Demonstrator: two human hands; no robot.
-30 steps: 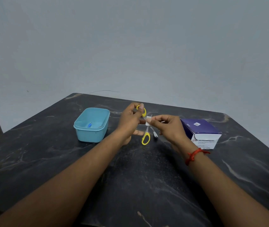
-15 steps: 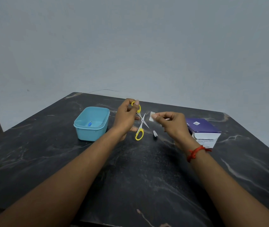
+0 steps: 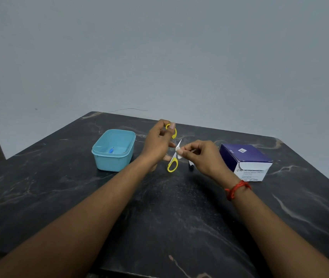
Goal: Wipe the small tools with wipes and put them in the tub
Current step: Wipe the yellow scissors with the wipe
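Observation:
Small yellow-handled scissors (image 3: 173, 164) are held spread apart above the table, one handle ring up in my left hand (image 3: 156, 144), the other ring hanging low. My right hand (image 3: 201, 157) pinches a small white wipe (image 3: 178, 154) against one of the blades. A light blue tub (image 3: 113, 150) stands to the left of my hands, with a small blue-handled tool (image 3: 111, 150) lying inside it. A small metal tool (image 3: 191, 164) lies on the table under my right hand, partly hidden.
A purple and white box of wipes (image 3: 246, 162) sits at the right on the dark marble table (image 3: 159, 217). A grey wall rises just behind the table's far edge. A red thread band circles my right wrist.
My right hand had drawn the wipe off the blade to the right, and now it is back pinching the blade. The scissors stay spread in my left hand.

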